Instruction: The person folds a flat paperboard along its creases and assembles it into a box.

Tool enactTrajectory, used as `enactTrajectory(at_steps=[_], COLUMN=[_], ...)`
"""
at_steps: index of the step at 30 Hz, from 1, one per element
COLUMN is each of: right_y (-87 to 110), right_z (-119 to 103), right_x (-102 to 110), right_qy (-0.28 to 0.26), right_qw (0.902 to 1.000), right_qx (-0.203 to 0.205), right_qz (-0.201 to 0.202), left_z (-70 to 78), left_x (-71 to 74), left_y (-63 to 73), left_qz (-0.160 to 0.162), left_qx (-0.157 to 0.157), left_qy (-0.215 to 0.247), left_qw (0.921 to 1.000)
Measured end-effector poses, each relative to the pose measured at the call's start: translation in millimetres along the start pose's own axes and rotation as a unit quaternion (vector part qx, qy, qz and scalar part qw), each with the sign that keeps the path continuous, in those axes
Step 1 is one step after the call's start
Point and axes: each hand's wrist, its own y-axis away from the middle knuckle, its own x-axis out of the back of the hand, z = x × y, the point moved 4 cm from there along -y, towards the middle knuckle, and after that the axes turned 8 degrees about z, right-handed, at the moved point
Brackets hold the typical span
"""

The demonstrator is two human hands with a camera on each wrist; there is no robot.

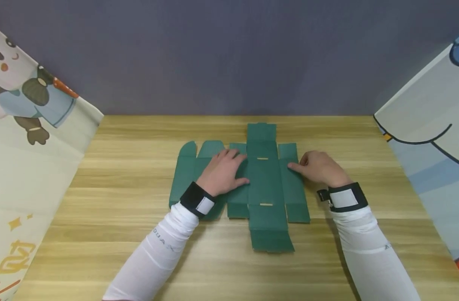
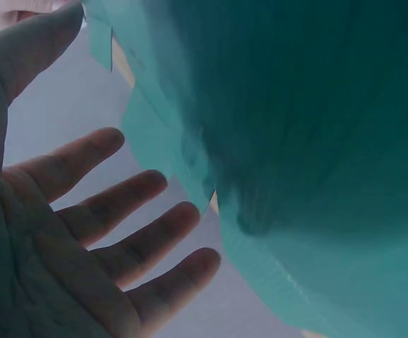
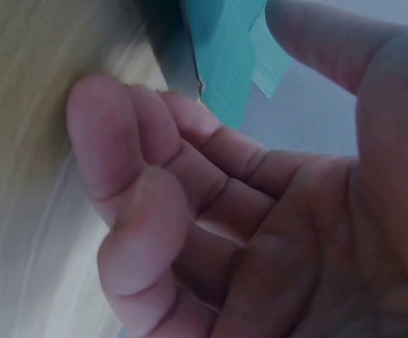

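A green cardboard box (image 1: 266, 184), unfolded flat with slots, creases and side flaps, lies on the wooden table. My left hand (image 1: 222, 171) rests across its left-middle panels, fingers spread and straight. The left wrist view has those fingers (image 2: 140, 190) extended alongside the green card (image 2: 316, 141). At the right side panel (image 1: 292, 184) is my right hand (image 1: 319, 167), its thumb over the panel's outer edge and the other fingers curled at that edge. From the right wrist, the bent fingers (image 3: 140, 162) are close to the card's edge (image 3: 221, 70), with the thumb across from them.
The wooden table (image 1: 120, 175) extends around the box on all sides. Behind it stands a dark grey-blue panel (image 1: 229, 58). Cloths printed with cartoons hang at the left (image 1: 44, 154) and right (image 1: 429, 138) edges.
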Motion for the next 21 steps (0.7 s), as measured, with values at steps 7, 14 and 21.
enactTrajectory(at_steps=[7,14,21], right_y=[-1.8,-2.7,-3.7], right_z=[-4,-8,-16], right_x=[-5,-2,3], right_qy=[-0.014,-0.059,-0.101], right_qw=[0.9998,0.9978,0.9931], right_qx=[0.013,0.029,0.059], right_qz=[-0.004,-0.008,-0.007], left_z=[3.7,7.2,5.4], left_x=[-9.9,-8.8,-7.1], left_y=[6.1,12.6,15.8], left_qz=[-0.018,-0.024,-0.024], left_qx=[-0.001,0.009,0.016], left_qy=[-0.033,-0.034,-0.032], left_qw=[0.9993,0.9991,0.9991])
